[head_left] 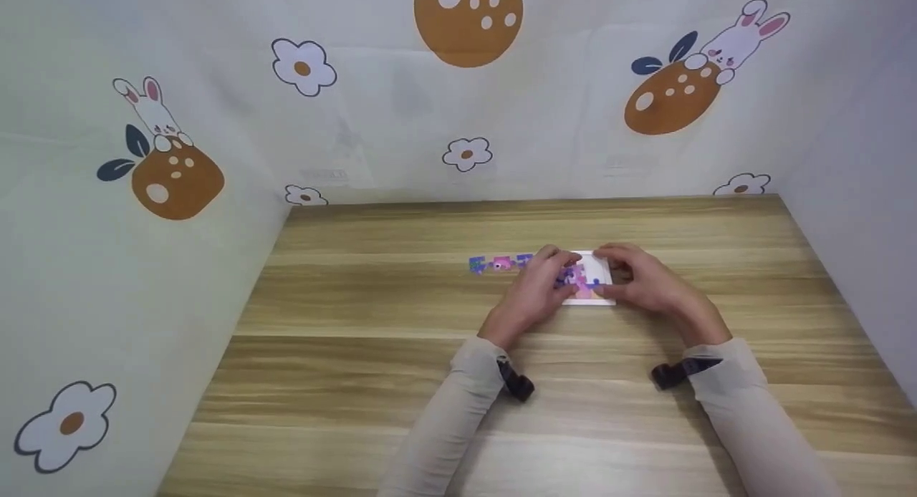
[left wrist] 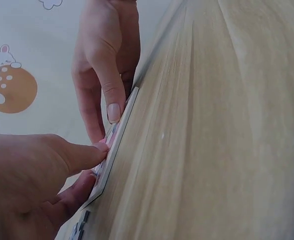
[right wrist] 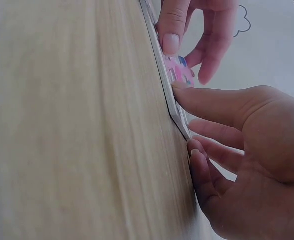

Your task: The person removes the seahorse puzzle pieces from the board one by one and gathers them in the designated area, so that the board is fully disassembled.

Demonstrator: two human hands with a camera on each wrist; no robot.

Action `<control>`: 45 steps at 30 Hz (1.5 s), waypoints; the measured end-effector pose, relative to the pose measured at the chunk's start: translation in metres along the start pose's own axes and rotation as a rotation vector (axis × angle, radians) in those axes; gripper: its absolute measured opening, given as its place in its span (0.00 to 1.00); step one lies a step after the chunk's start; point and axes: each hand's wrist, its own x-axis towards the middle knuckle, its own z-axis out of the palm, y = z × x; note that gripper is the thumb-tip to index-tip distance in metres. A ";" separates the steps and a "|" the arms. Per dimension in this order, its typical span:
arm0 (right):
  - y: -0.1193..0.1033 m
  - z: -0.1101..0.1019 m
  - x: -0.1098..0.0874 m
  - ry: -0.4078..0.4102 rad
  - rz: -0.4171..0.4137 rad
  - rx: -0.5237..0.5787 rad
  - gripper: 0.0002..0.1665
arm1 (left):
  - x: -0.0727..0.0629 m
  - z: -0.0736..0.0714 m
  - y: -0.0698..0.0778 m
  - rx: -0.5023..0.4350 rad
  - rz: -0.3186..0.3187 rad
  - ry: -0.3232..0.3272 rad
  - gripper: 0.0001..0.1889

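Note:
A small white puzzle tray lies on the wooden table between both hands, partly filled with pink, purple and blue jigsaw pieces. My left hand covers the tray's left part, its fairly straight thumb and fingers touching the pieces. At the right side, my right hand holds the tray, thumb on the near part and fingers about the right edge. In the right wrist view, the pink and blue pieces show between the two thumbs. The left hand hides the tray's left side.
Several loose jigsaw pieces lie in a row left of the tray, the row's right end reaching the left hand. Behind the table hangs a pale curtain with rabbits, flowers and orange fruit; more pale cloth borders both sides.

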 end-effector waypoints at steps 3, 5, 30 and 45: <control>0.000 0.000 0.000 -0.002 0.014 -0.007 0.42 | -0.001 0.001 0.000 -0.031 -0.011 0.008 0.25; 0.000 0.000 0.000 -0.003 0.018 -0.006 0.42 | -0.001 0.001 0.000 -0.038 -0.012 0.012 0.25; 0.004 0.001 -0.002 0.013 -0.017 0.005 0.42 | -0.004 0.005 -0.011 0.069 0.069 0.061 0.19; 0.004 0.001 -0.001 0.012 -0.026 0.005 0.41 | -0.023 -0.005 -0.041 -0.328 0.092 0.307 0.18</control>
